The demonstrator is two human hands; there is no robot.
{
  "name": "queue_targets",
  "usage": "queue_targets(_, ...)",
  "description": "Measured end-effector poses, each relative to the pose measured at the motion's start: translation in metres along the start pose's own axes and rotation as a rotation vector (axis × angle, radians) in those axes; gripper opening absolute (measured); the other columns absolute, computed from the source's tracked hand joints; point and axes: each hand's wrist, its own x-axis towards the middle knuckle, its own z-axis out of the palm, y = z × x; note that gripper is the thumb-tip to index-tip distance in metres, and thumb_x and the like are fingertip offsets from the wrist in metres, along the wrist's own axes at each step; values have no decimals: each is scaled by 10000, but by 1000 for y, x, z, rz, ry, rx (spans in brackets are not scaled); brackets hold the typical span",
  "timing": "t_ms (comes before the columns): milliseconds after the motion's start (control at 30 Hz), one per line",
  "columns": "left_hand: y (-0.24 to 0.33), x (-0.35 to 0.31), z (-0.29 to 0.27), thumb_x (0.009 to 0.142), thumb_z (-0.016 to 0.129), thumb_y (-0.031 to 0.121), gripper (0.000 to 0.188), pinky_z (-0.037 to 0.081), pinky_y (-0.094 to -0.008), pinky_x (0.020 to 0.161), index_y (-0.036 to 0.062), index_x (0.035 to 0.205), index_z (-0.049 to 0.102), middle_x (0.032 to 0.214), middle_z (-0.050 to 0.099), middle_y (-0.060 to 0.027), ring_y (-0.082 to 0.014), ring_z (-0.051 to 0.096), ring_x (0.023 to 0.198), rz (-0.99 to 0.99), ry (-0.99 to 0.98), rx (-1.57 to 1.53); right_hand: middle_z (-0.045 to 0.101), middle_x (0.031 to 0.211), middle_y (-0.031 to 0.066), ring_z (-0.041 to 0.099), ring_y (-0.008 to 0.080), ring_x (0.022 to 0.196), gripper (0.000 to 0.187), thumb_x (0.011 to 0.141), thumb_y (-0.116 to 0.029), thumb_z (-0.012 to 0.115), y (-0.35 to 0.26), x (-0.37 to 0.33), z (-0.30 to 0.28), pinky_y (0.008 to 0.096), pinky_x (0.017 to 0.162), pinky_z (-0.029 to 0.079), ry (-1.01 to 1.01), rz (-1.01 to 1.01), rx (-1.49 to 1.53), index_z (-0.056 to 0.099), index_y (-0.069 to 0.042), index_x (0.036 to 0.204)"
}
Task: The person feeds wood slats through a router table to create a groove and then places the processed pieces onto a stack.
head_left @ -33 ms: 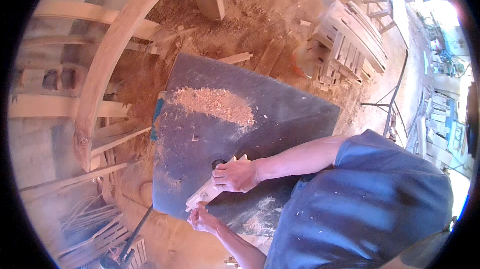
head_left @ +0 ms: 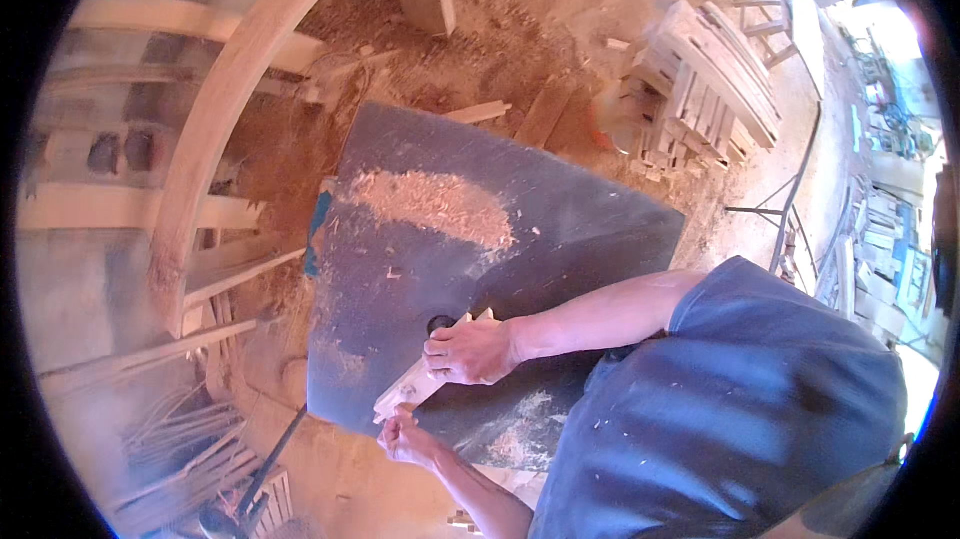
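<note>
A short pale wooden piece (head_left: pixel 407 391) lies slantwise on the dark tabletop (head_left: pixel 590 224), near its front left side. My right hand (head_left: pixel 472 352) is closed over its upper part, fingers wrapped down on the wood. Pointed ends of pale wood stick out beyond the knuckles. At the piece's lower end, by the table edge, my left hand (head_left: pixel 408 438) pinches it between thumb and fingers. Right beside my right hand, a dark round thing (head_left: pixel 438 324) sits at the table surface; what it is I cannot make out.
A heap of wood shavings (head_left: pixel 435 204) lies on the table's far part, with finer dust near my body. A curved wooden beam (head_left: pixel 215 129) stands at the left. Stacked boards (head_left: pixel 705 79) are on the floor at the far right, near a thin metal stand (head_left: pixel 785 209).
</note>
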Motion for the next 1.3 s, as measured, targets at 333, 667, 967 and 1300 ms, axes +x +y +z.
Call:
queue_targets(333, -31, -12, -58, 824, 767, 75, 158, 444, -344, 673, 41, 825, 612, 815, 614, -46, -167, 564, 752, -219, 149, -70, 606, 1005, 53, 549, 230, 1060, 126, 805, -207, 674, -11, 56, 25, 384, 931, 450, -148, -247, 39, 743, -102, 811)
queue_targets(667, -39, -84, -64, 777, 776, 75, 185, 456, -343, 613, 23, 762, 599, 723, 591, -60, -177, 566, 661, -217, -30, 71, 604, 1040, 75, 552, 266, 1077, 164, 853, -177, 624, -52, -44, 33, 427, 959, 450, -104, -129, 64, 684, -46, 930)
queue_targets(967, 14, -154, -6, 886, 758, 122, 174, 489, -316, 679, -18, 822, 678, 790, 608, -67, -151, 564, 739, 144, -472, 96, 577, 1063, 128, 558, 315, 1060, 525, 802, -162, 661, -88, -205, -65, 454, 935, 459, 16, 403, -110, 560, -35, 1301)
queue_targets(1300, 263, -342, 32, 1014, 633, 340, 253, 550, -548, 918, 95, 1068, 660, 1029, 645, -173, -341, 649, 952, 304, -1855, -985, 598, 1083, 156, 585, 356, 1096, 539, 646, -218, 781, -173, -374, -85, 449, 957, 497, 465, 1325, 69, 672, -39, 1142)
